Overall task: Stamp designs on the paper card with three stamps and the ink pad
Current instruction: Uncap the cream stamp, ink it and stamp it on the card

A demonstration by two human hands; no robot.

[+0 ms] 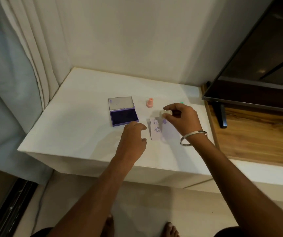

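With two smiley prints already on the card, the right hand pinches a pale stamp just above the card's far edge. The left hand, fingers loosely spread, holds nothing beside the card. Next likely calls for a fresh stamp (pink stamp beyond the card, open ink pad left of it).

1. I am seeing through a single view, a wide-angle camera sitting on the person's head; there is no second view sharing the scene.
2. It is looking forward and steeply down at the white table, which is filling the middle of the frame.
3. It is standing close: both forearms are reaching in from the bottom edge, and bare toes are showing below.
4. The lens is bending the edges, taking in the curtain at left and the television at right.
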